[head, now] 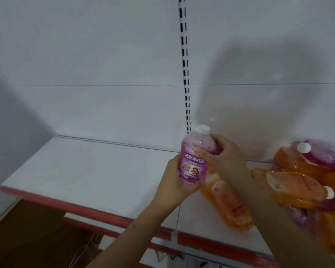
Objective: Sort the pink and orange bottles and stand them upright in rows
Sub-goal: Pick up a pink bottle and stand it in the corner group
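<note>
Both hands hold the pink bottle (194,161) nearly upright above the shelf (81,171), left hand (174,182) curled round its base, right hand (222,157) round its shoulder; set down carelessly, it could topple against the heaped orange bottles (290,188).

My left hand (171,182) cups the base of the pink bottle (194,161) from below and from the left, fingers curled round the bottom edge under the label. My right hand (225,155) grips it higher up, at the shoulder just beneath the cap, thumb laid across the front above the label, fingers wrapped round the far side. Both bare forearms rise from the lower edge of view and converge on the grip, the right one crossing in from the right.
</note>
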The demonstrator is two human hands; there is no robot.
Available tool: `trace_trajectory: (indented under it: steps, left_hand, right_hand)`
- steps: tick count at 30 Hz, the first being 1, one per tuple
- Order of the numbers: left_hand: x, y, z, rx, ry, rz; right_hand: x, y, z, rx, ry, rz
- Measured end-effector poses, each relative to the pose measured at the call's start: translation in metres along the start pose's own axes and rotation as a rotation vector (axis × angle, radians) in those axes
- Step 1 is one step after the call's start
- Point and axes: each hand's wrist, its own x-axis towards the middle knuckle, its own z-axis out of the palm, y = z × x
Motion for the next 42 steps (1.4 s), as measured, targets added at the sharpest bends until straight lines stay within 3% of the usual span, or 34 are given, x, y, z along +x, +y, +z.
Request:
trace_trajectory:
  steps: [4,8,12,16,25,32,42]
  left_hand:
    - [-0.013,-0.029,-0.038,-0.031,0.212,-0.136]
    - [-0.020,-0.069,-0.109,-0.246,0.198,-0.352]
    - [-0.026,-0.100,-0.192,-0.271,0.176,-0.330]
    - [-0.025,-0.136,-0.289,-0.148,0.168,-0.313]
    - [-0.008,-0.220,-0.460,-0.094,0.179,-0.277]
    - [0.030,-0.269,-0.535,-0.066,0.184,-0.276]
    - [0.084,-0.318,-0.584,-0.052,0.291,-0.304]
  right_hand:
    - [0.017,-0.021,0.050,0.052,-0.113,-0.032]
    - [0.030,-0.044,0.108,0.059,-0.252,-0.051]
    - [0.040,-0.072,0.175,0.027,-0.345,-0.094]
    - [0.051,-0.095,0.264,-0.020,-0.400,-0.116]
    - [0.083,-0.151,0.444,-0.017,-0.395,-0.083]
    - [0.123,-0.165,0.526,-0.045,-0.399,-0.106]
    - [0.174,-0.173,0.605,-0.095,-0.392,-0.166]
